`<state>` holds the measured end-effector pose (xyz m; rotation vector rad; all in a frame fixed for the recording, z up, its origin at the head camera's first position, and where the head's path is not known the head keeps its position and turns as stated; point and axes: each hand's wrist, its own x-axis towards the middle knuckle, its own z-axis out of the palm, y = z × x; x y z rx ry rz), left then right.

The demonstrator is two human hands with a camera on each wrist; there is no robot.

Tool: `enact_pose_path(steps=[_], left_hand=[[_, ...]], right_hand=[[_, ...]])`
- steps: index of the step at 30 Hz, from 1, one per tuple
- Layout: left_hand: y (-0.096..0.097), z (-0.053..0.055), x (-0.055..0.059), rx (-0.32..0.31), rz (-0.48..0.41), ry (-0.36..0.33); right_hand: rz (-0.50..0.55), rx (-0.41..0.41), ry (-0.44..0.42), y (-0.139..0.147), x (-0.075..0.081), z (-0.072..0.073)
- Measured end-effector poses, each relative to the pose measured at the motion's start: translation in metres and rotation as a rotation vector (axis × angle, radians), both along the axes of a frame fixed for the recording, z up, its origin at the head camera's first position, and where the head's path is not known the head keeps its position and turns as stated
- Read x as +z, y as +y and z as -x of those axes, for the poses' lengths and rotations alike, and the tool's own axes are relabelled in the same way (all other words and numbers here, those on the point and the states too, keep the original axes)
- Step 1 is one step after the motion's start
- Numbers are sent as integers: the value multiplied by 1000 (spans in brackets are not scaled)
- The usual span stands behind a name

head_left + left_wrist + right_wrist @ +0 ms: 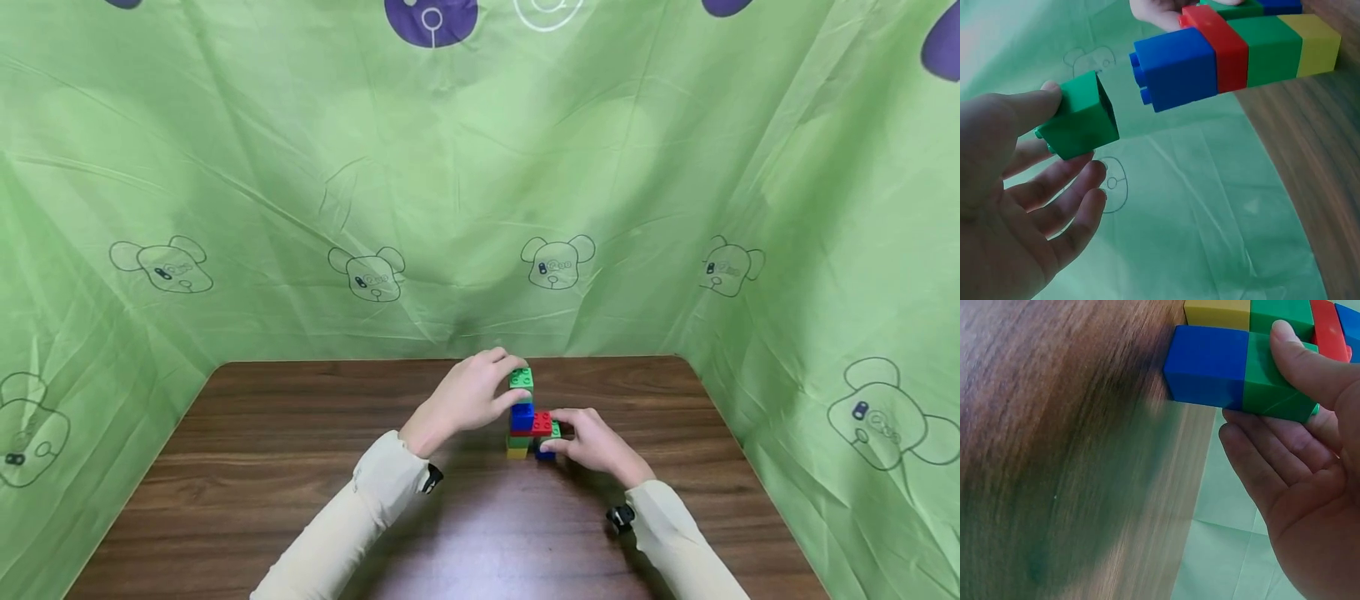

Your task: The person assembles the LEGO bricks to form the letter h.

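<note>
Between thumb and fingers, my left hand [468, 392] pinches a green brick [1082, 119]. In the left wrist view, a gap separates this brick from the studs of the blue brick [1179, 69] topping a tower. Below that blue brick come a long red brick [1232, 62], another green brick [1267, 50] and a yellow brick [1319, 42] on the table. The red brick sticks out to the right. My right hand [597, 442] grips a green brick [1272, 381] stacked on a blue brick [1207, 365], close beside the tower. Whether this short stack touches the red brick, I cannot tell.
The brown wooden table [255, 467] stands against a green cloth [465, 167] that hangs behind and along both sides, printed with bear faces. A dark band [620, 518] sits at the right wrist, and another [432, 478] at the left.
</note>
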<state>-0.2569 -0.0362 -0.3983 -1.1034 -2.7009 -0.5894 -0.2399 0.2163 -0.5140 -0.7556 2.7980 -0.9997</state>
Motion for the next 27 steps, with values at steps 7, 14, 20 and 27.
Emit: enact_pose_path(steps=[7, 14, 20, 27], left_hand=[[0, -3, -10, 1, 19, 27], [7, -2, -20, -1, 45, 36], [13, -4, -19, 14, 69, 38], [17, -8, -10, 16, 89, -15]], right_hand=[[-6, -10, 6, 0, -2, -1], [-6, -8, 8, -2, -3, -2], [-4, -13, 5, -2, -4, 0], [22, -14, -5, -2, -3, -1]])
